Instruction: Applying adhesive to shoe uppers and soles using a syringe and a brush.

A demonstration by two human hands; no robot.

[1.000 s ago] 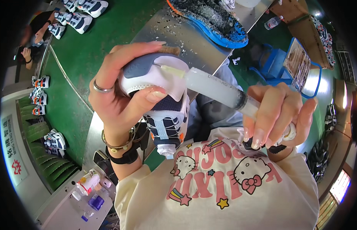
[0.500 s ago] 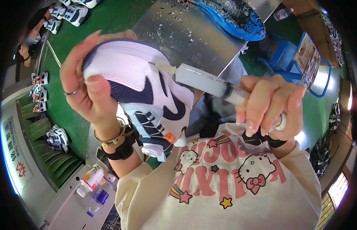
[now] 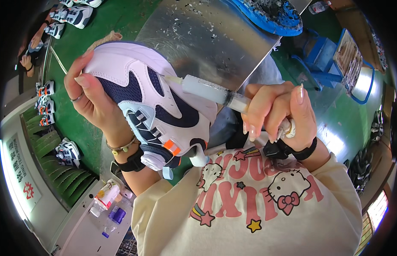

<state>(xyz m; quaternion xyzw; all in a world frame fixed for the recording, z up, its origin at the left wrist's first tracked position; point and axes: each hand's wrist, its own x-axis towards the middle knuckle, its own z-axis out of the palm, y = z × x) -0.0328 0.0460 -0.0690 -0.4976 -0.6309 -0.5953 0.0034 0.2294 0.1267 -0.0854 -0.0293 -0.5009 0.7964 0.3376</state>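
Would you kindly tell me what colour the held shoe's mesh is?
The mesh is dark navy, clearest in the head view.

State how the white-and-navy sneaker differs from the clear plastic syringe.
The white-and-navy sneaker is far bulkier than the clear plastic syringe. The sneaker is broad and curved; the syringe is slim and straight. The left hand holds the sneaker, the right hand the syringe. Both are hand-held.
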